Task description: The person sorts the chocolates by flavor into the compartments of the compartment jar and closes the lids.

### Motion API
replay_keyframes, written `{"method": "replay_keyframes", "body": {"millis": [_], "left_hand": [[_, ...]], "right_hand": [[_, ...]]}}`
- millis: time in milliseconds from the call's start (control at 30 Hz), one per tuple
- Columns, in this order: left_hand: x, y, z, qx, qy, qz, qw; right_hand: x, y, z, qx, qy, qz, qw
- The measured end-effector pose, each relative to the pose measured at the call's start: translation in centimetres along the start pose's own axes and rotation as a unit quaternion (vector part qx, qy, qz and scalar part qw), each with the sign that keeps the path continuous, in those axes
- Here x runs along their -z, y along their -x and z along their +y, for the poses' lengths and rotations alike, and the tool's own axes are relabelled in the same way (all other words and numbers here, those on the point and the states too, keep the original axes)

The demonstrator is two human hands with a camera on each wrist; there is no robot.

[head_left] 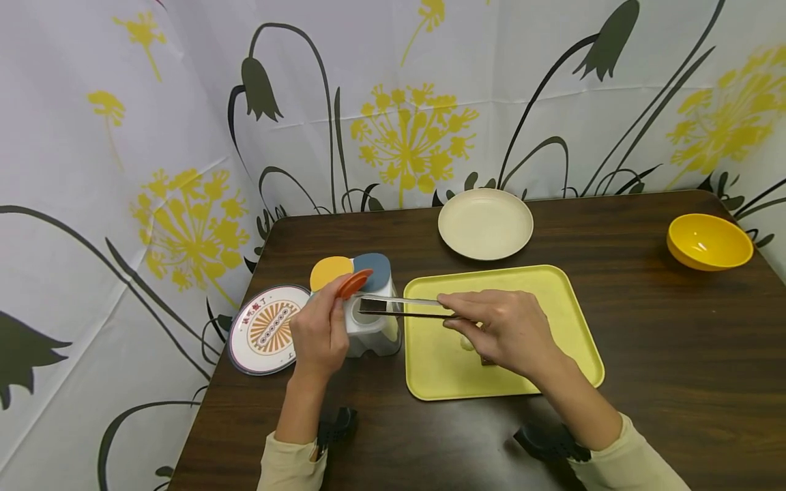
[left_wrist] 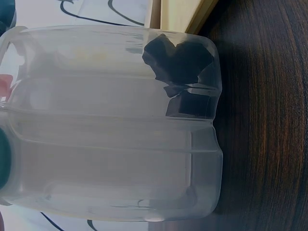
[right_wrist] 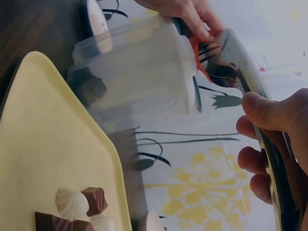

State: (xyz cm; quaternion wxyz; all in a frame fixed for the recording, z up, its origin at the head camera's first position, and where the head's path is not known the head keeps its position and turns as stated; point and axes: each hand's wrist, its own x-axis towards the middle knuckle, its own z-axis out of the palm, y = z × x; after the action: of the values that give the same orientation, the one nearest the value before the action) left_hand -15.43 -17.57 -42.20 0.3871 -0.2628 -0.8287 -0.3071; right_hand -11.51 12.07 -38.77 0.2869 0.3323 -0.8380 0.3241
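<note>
In the head view my left hand (head_left: pixel 321 333) pinches the raised orange lid (head_left: pixel 355 283) of a clear storage container (head_left: pixel 372 339), whose round opening shows beneath. My right hand (head_left: pixel 500 326) grips metal tongs (head_left: pixel 424 301), holding them level with their ends over that opening. A dark square shape shows at the tong ends; whether it is a held piece or the tong itself I cannot tell. One tong end has fork tines in the right wrist view. Dark chunks (left_wrist: pixel 178 62) lie at the container's bottom. Brown chocolates (right_wrist: pixel 95 200) and white shell-shaped pieces (right_wrist: pixel 72 203) sit on the yellow tray (head_left: pixel 430 382), partly under my right hand.
Yellow (head_left: pixel 330 270) and blue (head_left: pixel 373 267) lids cover other container compartments. A patterned plate (head_left: pixel 252 354) lies left of the container. Behind the tray is a cream plate (head_left: pixel 486 224). A yellow bowl (head_left: pixel 709 242) stands at the table's far right. Floral cloth hangs behind.
</note>
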Motion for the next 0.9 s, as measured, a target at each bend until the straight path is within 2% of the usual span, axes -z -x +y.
{"method": "replay_keyframes", "body": {"millis": [200, 533, 900], "left_hand": [[-0.06, -0.05, 0.00, -0.002, 0.003, 0.000, 1.0000], [-0.02, -0.01, 0.05, 0.003, -0.001, 0.001, 1.0000], [-0.11, 0.03, -0.06, -0.001, 0.002, 0.004, 1.0000]], "right_hand": [[-0.72, -0.19, -0.24, 0.003, 0.004, -0.003, 1.0000], [-0.73, -0.28, -0.46, -0.002, 0.016, -0.018, 0.9997], [-0.83, 0.07, -0.29, -0.011, -0.003, -0.015, 0.9998]]}}
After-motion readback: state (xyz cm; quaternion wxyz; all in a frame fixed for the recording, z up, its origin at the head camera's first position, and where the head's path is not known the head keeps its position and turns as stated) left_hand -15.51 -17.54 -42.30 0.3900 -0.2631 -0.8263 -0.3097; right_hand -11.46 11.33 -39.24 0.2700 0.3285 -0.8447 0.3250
